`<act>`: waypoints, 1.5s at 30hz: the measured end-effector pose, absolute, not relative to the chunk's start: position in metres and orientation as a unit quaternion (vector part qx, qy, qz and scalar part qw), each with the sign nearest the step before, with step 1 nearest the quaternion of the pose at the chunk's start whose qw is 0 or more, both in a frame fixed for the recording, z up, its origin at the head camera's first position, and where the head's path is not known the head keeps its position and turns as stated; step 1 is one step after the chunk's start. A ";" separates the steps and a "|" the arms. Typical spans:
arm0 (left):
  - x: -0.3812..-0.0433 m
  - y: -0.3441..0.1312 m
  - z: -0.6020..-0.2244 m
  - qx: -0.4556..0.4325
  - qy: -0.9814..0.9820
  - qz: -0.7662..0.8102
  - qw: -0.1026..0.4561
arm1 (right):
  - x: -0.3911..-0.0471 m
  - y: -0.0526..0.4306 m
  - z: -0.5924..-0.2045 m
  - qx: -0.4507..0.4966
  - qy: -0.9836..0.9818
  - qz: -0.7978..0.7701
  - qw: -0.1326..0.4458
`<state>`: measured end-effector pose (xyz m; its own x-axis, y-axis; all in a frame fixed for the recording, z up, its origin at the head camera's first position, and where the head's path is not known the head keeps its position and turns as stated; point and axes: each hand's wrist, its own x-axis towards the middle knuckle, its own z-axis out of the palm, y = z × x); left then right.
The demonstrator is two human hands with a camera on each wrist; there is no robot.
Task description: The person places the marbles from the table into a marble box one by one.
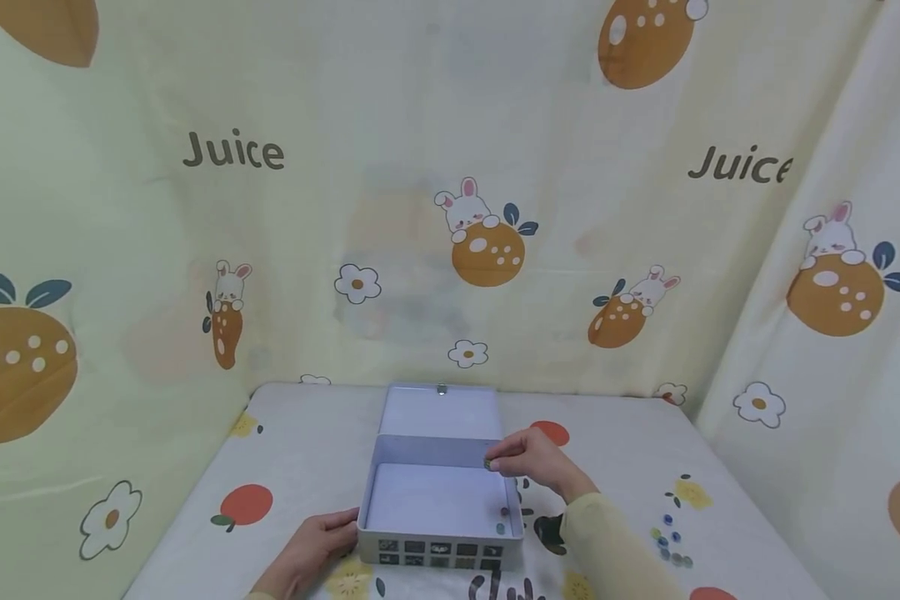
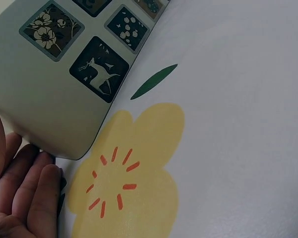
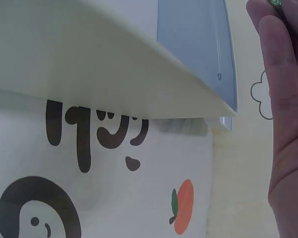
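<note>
Head view: the right hand (image 1: 528, 458) pinches a small bead (image 1: 487, 463) between thumb and fingertips, at the back right of a box (image 1: 368, 543) whose lid (image 1: 438, 410) lies tipped back. The left hand (image 1: 321, 542) grasps nothing; its loosely bent fingers rest against the box's left wall near the front corner. A red bead (image 1: 504, 512) and a teal bead (image 1: 501, 528) lie inside by the right wall, and loose beads (image 1: 667, 519) are grouped on the cloth (image 1: 292, 450) to the right.

The beads look hard, smooth and very light — glass, I would guess — so they should roll easily and slip from a careless pinch; fingertips set across the widest part would suit them best. The box seems stiff, thin-walled and light enough to shift if knocked, and its side walls are the sensible hold.

The fingers cover most of the held bead: only a green glint shows at the right wrist view's top edge, where the hand is cut off too. Its height over the box is hard to judge, and the sleeve (image 1: 607, 542) may mask more cloth — the exact bead count is unclear.
</note>
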<state>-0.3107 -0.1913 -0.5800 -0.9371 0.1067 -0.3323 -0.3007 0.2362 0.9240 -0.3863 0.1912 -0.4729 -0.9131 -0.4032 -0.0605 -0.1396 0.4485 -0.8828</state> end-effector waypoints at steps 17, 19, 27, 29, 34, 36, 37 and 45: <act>-0.312 -0.183 -0.583 -0.056 0.755 0.627 0.186 | -0.376 0.222 -0.469 -0.170 0.857 -0.474 0.108; -0.312 -0.182 -0.583 -0.056 0.755 0.626 0.187 | -0.375 0.235 -0.471 -0.163 0.863 -0.467 0.105; -0.312 -0.184 -0.582 -0.057 0.767 0.614 0.179 | -0.362 0.305 -0.474 -0.089 0.898 -0.419 0.103; -0.311 -0.186 -0.581 -0.058 0.769 0.611 0.177 | -0.357 0.321 -0.474 -0.059 0.913 -0.391 0.100; -0.308 -0.191 -0.578 -0.055 0.764 0.616 0.182 | -0.348 0.357 -0.479 -0.011 0.950 -0.299 0.095; -0.308 -0.192 -0.578 -0.054 0.761 0.619 0.185 | -0.345 0.372 -0.482 -0.007 0.959 -0.268 0.097; -0.308 -0.192 -0.578 -0.053 0.759 0.621 0.186 | -0.343 0.380 -0.484 -0.009 0.962 -0.254 0.097; -0.309 -0.191 -0.579 -0.063 0.752 0.628 0.190 | -0.335 0.422 -0.503 0.014 0.977 -0.169 0.131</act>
